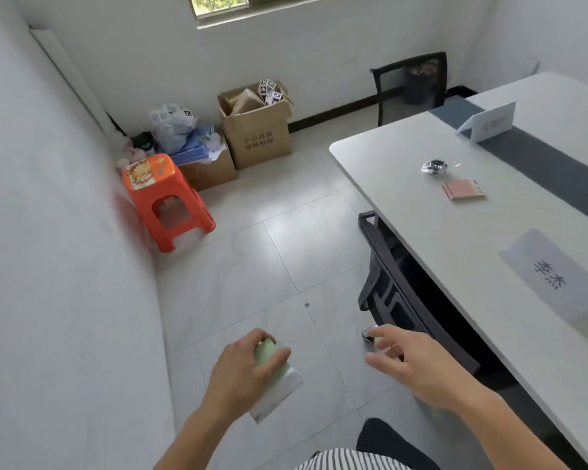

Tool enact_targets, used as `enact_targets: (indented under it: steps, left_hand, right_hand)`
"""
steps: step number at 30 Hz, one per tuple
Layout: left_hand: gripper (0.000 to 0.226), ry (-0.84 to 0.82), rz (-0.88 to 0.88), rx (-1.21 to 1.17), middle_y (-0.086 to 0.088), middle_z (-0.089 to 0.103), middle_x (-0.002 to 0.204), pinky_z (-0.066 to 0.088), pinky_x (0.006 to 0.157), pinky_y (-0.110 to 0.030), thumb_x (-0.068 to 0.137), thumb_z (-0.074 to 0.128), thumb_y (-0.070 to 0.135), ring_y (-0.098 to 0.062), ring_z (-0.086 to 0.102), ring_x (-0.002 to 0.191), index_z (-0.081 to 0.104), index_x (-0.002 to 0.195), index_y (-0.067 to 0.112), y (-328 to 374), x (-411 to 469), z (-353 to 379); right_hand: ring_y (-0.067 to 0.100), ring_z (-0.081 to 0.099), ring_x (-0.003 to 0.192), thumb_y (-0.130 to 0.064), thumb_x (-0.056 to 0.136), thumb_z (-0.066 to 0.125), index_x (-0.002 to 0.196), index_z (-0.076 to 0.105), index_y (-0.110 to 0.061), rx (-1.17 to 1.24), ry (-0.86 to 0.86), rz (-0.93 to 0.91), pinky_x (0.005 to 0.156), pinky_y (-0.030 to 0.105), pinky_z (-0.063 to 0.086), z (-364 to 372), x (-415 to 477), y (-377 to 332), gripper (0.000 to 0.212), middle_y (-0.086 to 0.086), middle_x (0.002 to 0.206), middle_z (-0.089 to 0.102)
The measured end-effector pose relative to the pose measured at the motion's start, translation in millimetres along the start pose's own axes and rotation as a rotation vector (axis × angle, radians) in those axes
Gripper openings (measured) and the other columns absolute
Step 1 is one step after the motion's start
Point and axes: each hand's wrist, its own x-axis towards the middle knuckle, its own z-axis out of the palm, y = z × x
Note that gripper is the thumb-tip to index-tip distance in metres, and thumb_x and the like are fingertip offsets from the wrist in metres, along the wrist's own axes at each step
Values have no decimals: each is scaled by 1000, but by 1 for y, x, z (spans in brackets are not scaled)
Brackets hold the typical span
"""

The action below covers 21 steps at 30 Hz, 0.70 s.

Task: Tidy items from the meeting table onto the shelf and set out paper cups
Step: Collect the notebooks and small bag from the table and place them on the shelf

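Left hand: fingers and thumb curled round a green-and-white packet, held over the floor at 6 o'clock in the view.
Packet axis: long axis runs roughly 12 to 6 o'clock, green end away from the person, white end toward them.
Right hand: fingers straight and spread, holding nothing, beside the black chair tucked under the table edge.
Meeting table: fills the 1 to 4 o'clock part of the view.
Items left on table: a pink notepad, with a clear-wrapped dark item just beside it at its 11 o'clock.
Key relation: the notepad lies at about 1 o'clock from the right hand, well apart, across the table edge.
Notepad axis: long axis roughly 9 to 3 o'clock, lying flat; which end is bound cannot be told.
Nearer hand: the right, judged the likelier for the next pickup since it is free.
Name cards: one flat, one standing.
Shelf and paper cups: not in view.
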Motion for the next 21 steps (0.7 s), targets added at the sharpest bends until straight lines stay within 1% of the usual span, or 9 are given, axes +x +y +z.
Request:
enact_targets:
  steps: [2, 6, 9, 12, 15, 17, 19, 21]
  left_hand:
    - [23, -24, 18, -3, 7, 66, 78, 51, 66, -33, 82, 66, 52, -11, 61, 73, 62, 87, 30, 8, 46, -5]
    - [25, -56, 39, 27, 8, 66, 79, 51, 68, -34, 81, 64, 54, -11, 61, 74, 62, 88, 31, 23, 144, -12]
    - [25, -64, 57, 58, 8, 67, 81, 52, 70, -33, 82, 64, 54, -10, 61, 75, 62, 89, 30, 45, 218, -30]
    - [24, -59, 65, 49, 7, 66, 78, 50, 67, -30, 81, 65, 54, -9, 61, 73, 62, 87, 30, 71, 291, -58]
    - [36, -60, 80, 75, 7, 65, 78, 49, 67, -32, 74, 59, 64, -11, 60, 73, 62, 86, 30, 87, 349, -79]
    - [42, -66, 86, 45, 6, 66, 78, 49, 66, -32, 68, 54, 68, -12, 61, 73, 62, 85, 30, 93, 388, -87]
    - [39, -95, 102, 31, 6, 66, 77, 48, 65, -30, 70, 58, 65, -11, 60, 71, 63, 84, 29, 99, 427, -91]
    - [29, -146, 121, 44, 7, 65, 76, 46, 62, -28, 77, 65, 58, -8, 58, 69, 63, 83, 29, 104, 472, -91]
  right_hand:
    - [-2, 59, 101, -59, 86, 55, 131, 49, -43, 11, -23, 29, 92, 25, 49, -12, 35, -2, 48, -20, 114, 60]
    - [-2, 57, 101, -59, 85, 56, 134, 47, -42, 4, -75, 96, 93, 23, 47, -44, 118, 2, 52, -18, 117, 58]
    - [1, 58, 101, -58, 86, 57, 136, 46, -39, 17, -48, 117, 94, 25, 48, -82, 186, -3, 54, -16, 118, 58]
    - [1, 59, 102, -56, 87, 57, 135, 49, -37, 70, 16, 139, 95, 27, 49, -125, 253, -24, 52, -15, 118, 60]
    - [2, 59, 103, -58, 87, 54, 136, 46, -37, 36, 26, 114, 93, 26, 49, -159, 303, -44, 53, -13, 123, 60]
    - [2, 59, 103, -59, 87, 54, 136, 47, -39, 22, 36, 97, 93, 26, 50, -181, 336, -58, 53, -13, 124, 60]
    - [1, 60, 101, -58, 87, 56, 133, 49, -39, 64, 61, 102, 93, 26, 50, -199, 367, -68, 51, -12, 122, 62]
    - [2, 61, 102, -57, 87, 56, 133, 50, -38, 70, 111, 151, 93, 25, 50, -214, 397, -68, 50, -12, 121, 63]
